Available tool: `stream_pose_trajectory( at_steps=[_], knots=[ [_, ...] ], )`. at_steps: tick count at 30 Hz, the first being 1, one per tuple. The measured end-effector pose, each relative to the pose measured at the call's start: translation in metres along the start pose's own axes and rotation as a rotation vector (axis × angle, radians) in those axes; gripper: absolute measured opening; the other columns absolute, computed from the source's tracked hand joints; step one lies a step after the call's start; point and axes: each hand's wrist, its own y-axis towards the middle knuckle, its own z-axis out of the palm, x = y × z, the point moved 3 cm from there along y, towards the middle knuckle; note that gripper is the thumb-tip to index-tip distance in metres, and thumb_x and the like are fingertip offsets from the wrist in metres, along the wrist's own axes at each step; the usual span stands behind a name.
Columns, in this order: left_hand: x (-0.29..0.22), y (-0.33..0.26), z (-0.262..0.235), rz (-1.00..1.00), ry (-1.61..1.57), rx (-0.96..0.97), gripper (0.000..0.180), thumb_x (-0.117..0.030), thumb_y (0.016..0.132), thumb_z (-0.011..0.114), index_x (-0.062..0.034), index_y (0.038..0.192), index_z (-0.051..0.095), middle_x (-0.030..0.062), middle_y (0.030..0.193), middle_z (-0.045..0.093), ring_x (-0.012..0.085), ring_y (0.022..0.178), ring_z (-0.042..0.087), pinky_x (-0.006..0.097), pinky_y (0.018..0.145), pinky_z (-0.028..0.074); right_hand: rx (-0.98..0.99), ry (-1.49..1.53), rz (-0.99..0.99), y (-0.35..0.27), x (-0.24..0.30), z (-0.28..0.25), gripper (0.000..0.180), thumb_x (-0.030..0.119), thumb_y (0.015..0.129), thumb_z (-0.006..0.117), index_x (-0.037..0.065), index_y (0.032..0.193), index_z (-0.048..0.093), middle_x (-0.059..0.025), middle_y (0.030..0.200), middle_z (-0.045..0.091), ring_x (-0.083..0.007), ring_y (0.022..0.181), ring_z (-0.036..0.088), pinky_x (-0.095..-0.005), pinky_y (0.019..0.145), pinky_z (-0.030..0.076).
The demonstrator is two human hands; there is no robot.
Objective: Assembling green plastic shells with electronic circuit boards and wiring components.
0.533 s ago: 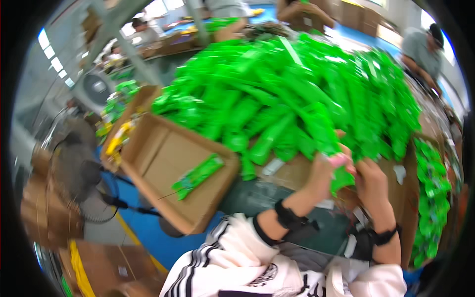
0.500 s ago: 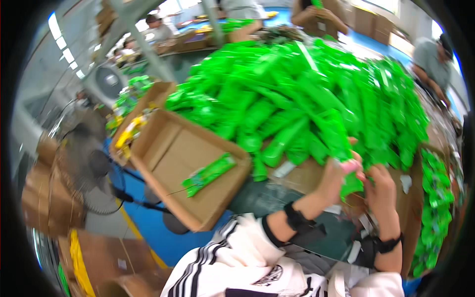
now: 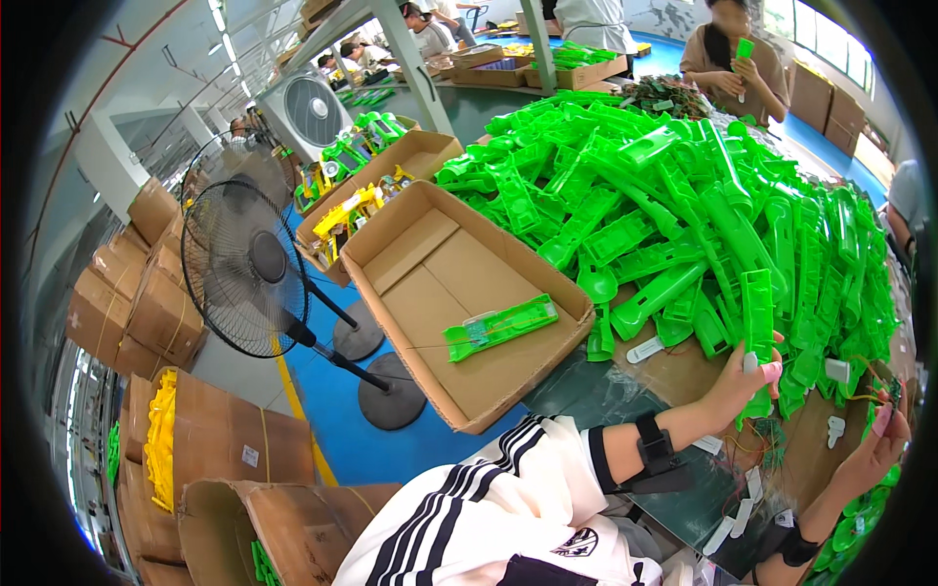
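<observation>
My left hand is closed round the lower part of a long green plastic shell, which stands nearly upright at the front of a big heap of similar green shells. Farther right, my right hand pinches a small circuit board with thin coloured wires. A small white block shows beside those wires; whether it is joined to them I cannot tell. Below my left hand lie loose boards with tangled wires and several white plastic strips.
Left of the heap, an open cardboard box holds one green shell with wires. Beyond it stands a carton of yellow parts. A standing fan is at the left. Across the heap a person holds a green piece.
My hands, close together before, are now apart: the left keeps the green shell, the right has moved off rightward with the circuit board. The whole scene has shifted rightward in view.
</observation>
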Motion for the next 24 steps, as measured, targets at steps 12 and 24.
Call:
stream_pose_trajectory(
  at_steps=[12, 24],
  knots=[
    [0.007, -0.014, 0.017, 0.091, 0.337, 0.218, 0.054, -0.018, 0.072, 0.069, -0.0046, 0.115, 0.038, 0.0051, 0.099, 0.049, 0.0107, 0.087, 0.049, 0.026, 0.078, 0.041, 0.394, -0.033, -0.136, -0.079, 0.019, 0.051, 0.013, 0.0, 0.076, 0.056, 0.0, 0.088, 0.051, -0.017, 0.106, 0.054, -0.0249, 0.092, 0.055, -0.0304, 0.081, 0.043],
    [0.005, -0.009, 0.0, 0.106, 0.516, 0.029, 0.034, -0.007, 0.075, 0.061, -0.0013, 0.105, 0.046, 0.0053, 0.089, 0.058, 0.0115, 0.08, 0.055, 0.027, 0.073, 0.046, 0.413, 0.391, 0.028, -0.09, 0.019, 0.064, 0.023, 0.002, 0.082, 0.052, -0.001, 0.104, 0.049, -0.0147, 0.104, 0.053, -0.0184, 0.088, 0.056, -0.027, 0.077, 0.045]
  ],
)
